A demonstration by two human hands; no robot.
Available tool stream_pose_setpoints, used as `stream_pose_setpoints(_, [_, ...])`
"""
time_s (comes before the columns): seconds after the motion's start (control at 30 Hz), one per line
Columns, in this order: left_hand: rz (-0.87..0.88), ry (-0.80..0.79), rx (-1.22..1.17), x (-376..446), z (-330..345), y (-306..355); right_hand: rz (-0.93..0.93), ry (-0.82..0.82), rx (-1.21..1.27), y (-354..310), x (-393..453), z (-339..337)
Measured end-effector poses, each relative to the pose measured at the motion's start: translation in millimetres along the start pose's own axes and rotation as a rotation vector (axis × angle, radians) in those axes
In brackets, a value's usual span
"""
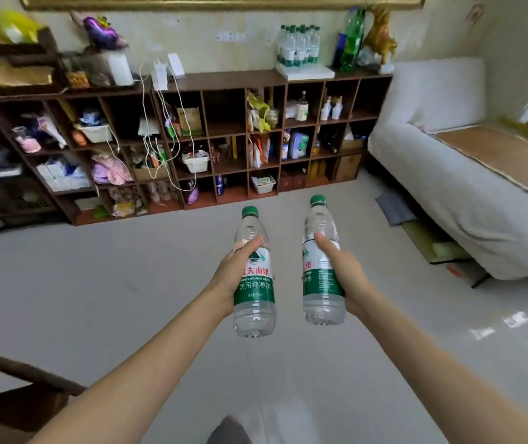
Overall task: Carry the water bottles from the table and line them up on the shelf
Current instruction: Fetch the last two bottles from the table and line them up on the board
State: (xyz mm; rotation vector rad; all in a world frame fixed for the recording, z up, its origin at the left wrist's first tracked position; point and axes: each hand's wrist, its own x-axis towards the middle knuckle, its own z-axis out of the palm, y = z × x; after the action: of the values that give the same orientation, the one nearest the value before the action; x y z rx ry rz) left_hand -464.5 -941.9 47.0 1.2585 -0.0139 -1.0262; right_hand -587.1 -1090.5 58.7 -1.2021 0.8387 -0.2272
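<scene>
My left hand (231, 273) grips a clear water bottle (254, 301) with a green cap and green-and-white label, held upright over the floor. My right hand (346, 273) grips a second, matching water bottle (322, 283), also upright. Both are held out in front of me at about the same height, a short gap between them. Ahead stands a dark wooden cubby shelf (224, 79) against the wall. On its top at the right, several similar bottles (298, 44) stand grouped on a white board (305, 72).
Tall green and blue bottles (352, 40) and a golden figurine (379, 35) stand at the shelf top's right end. Chargers with hanging cables (163, 75) occupy its middle. A white sofa (467, 174) fills the right side. A wooden chair (6, 395) is at the lower left.
</scene>
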Motion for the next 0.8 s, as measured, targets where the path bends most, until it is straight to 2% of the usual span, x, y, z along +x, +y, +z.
stream_pose_setpoints(0.23, [0.105,0.073,-0.024,167.5,-9.2,116.8,-0.115,-0.058,-0.179,-95.2,176.7,35.4])
stream_pose_setpoints(0.4, [0.122,0.011,0.025,285.7,16.9,222.7,-0.162,0.01,-0.224,-176.7,289.9,44.2])
stream_pose_setpoints(0.6, [0.127,-0.062,0.148,424.6,72.8,308.7,-0.246,0.152,-0.191,-256.6,416.3,15.1])
stream_pose_setpoints(0.8, [0.229,-0.116,0.28,579.2,132.0,373.5,-0.355,0.252,-0.152,-335.4,572.4,-29.6])
